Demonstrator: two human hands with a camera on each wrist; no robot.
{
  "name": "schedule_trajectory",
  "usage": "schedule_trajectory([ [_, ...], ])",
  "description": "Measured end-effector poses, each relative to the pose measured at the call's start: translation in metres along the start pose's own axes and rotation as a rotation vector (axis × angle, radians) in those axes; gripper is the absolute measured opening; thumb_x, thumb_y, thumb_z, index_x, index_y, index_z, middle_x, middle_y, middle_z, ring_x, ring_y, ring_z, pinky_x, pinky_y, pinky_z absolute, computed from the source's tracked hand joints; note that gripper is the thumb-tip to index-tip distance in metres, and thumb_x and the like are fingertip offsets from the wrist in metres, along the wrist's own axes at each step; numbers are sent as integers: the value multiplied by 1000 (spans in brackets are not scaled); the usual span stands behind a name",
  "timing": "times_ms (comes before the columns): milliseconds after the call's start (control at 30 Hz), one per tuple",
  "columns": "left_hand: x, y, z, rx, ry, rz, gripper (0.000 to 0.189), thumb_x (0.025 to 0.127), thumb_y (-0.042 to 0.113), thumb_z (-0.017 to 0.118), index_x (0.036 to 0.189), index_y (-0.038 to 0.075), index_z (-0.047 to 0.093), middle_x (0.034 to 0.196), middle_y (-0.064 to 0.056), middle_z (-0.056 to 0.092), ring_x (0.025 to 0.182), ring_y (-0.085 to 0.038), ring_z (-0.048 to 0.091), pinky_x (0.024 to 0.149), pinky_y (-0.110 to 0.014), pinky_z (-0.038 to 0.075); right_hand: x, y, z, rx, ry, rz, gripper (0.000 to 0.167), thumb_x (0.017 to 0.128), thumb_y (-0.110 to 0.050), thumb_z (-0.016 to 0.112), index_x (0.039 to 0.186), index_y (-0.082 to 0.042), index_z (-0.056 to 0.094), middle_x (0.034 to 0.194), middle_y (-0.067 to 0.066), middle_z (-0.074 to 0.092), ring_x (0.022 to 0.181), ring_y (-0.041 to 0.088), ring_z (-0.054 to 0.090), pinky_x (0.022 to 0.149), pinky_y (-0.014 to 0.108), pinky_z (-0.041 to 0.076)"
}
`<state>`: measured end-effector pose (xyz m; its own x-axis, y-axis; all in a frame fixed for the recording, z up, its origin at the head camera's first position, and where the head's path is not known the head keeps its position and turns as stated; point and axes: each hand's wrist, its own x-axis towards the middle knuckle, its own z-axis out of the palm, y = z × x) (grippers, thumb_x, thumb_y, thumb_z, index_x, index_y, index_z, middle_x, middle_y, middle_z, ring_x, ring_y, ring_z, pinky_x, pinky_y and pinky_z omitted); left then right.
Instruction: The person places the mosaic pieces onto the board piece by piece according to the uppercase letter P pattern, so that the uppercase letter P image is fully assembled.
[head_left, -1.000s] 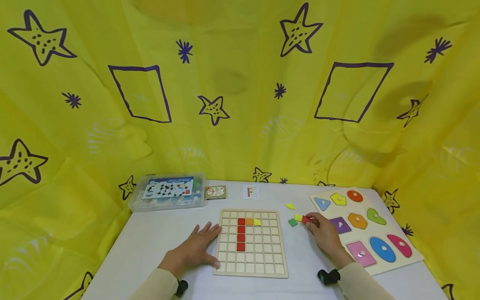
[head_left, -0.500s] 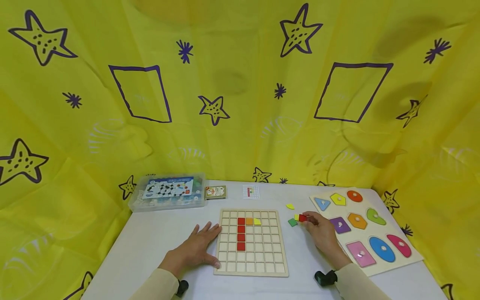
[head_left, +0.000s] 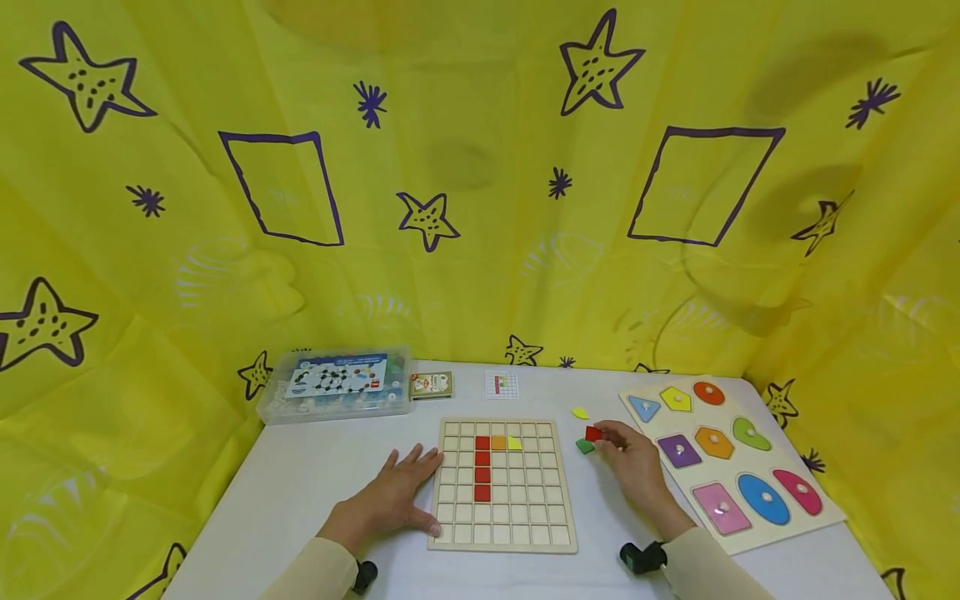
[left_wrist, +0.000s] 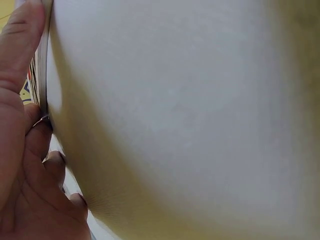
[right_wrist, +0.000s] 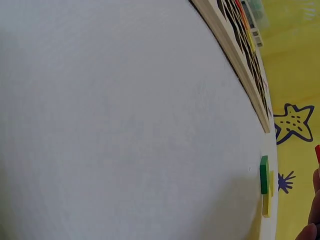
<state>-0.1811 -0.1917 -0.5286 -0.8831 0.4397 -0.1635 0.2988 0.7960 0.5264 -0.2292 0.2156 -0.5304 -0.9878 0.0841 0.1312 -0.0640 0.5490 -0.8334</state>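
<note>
My right hand [head_left: 633,467] pinches a small red square tile [head_left: 593,433] above the table, right of the wooden grid board [head_left: 517,542]. Just below that tile lies a green tile [head_left: 585,447]; a yellow quarter-round tile [head_left: 581,412] is a little farther back. A yellow square tile [right_wrist: 266,206] beside the green one shows in the right wrist view, but the hand and red tile cover it in the head view. With fingers spread, my left hand [head_left: 390,496] rests at the board's left edge, thumb and fingertips touching it. Red, orange and yellow tiles fill several cells.
A peg puzzle board [head_left: 757,462] with coloured shapes lies at the right. Along the back are a clear plastic case [head_left: 335,406], a small card box [head_left: 432,385] and a printed pattern card [head_left: 502,385]. A yellow curtain [head_left: 480,292] encloses the table.
My right hand has moved left with the red tile, from beside the yellow square to above the green tile, covering the yellow square. My left hand has stayed in place.
</note>
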Motion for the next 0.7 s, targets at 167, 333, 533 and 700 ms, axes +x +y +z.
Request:
schedule_trajectory([
  [167,0,0,1,-1,3,0,118,69,51,93,162,3,39,169,-16,38,161,-45,22,130,-69,8,-2,-5,6,30,22,-47,25,95,1,73,120,-3,76,101,13,76,86,13,60,66,18,50],
  [333,0,0,2,-4,3,-1,118,69,52,93,162,4,39,169,-16,38,161,-44,21,130,-68,8,-5,-11,14,40,4,-19,26,95,0,74,121,-4,76,103,12,75,88,15,60,67,18,52],
  [533,0,0,1,-3,4,2,118,69,51,93,162,3,39,169,-17,38,161,-44,21,130,-69,8,-9,-17,21,34,-14,-2,26,97,-3,73,123,-6,76,105,10,75,92,19,60,69,18,52],
  [700,0,0,1,-2,2,0,118,69,51,93,162,4,39,169,-16,38,161,-44,21,130,-69,8,-13,-22,29,48,-22,-10,25,96,-3,75,121,-7,77,103,8,75,92,19,60,71,18,51],
])
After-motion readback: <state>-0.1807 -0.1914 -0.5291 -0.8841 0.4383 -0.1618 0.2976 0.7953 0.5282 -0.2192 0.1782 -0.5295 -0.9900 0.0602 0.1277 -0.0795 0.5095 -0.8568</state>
